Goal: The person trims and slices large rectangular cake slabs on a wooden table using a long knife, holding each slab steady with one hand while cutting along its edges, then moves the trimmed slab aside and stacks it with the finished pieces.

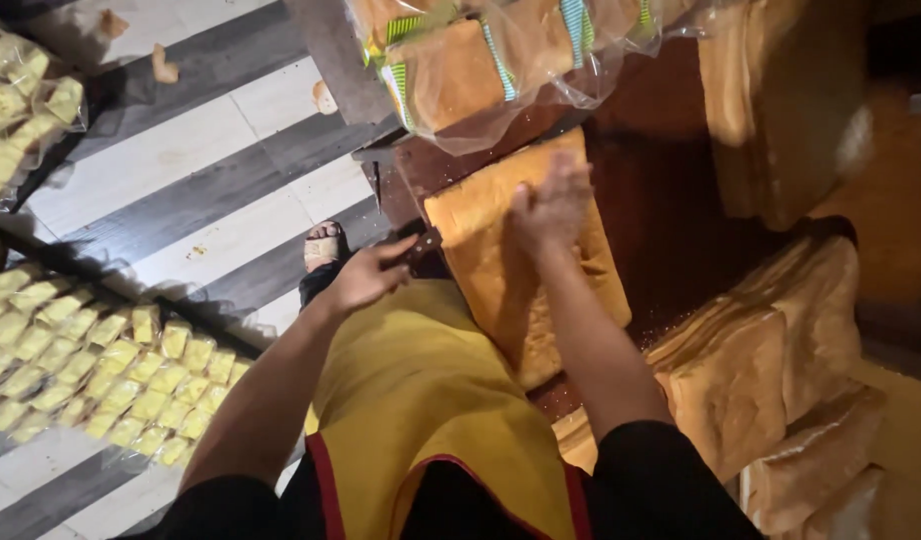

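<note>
A long golden loaf of bread (501,290) lies on a dark wooden table (661,230) in front of me. My right hand (553,205) rests flat on top of the loaf near its far end, slightly blurred. My left hand (366,275) is closed on the dark handle of a knife (421,246) at the loaf's left edge; the blade is hidden against the bread. I wear a yellow apron (411,400) with red trim.
Bagged loaves (461,60) lie at the table's far end. Bare loaves (761,370) are stacked at the right. Clear bags of small yellow bread pieces (91,360) lie on the striped floor at left, another bag (21,100) farther up. A sandalled foot (323,250) shows below the table.
</note>
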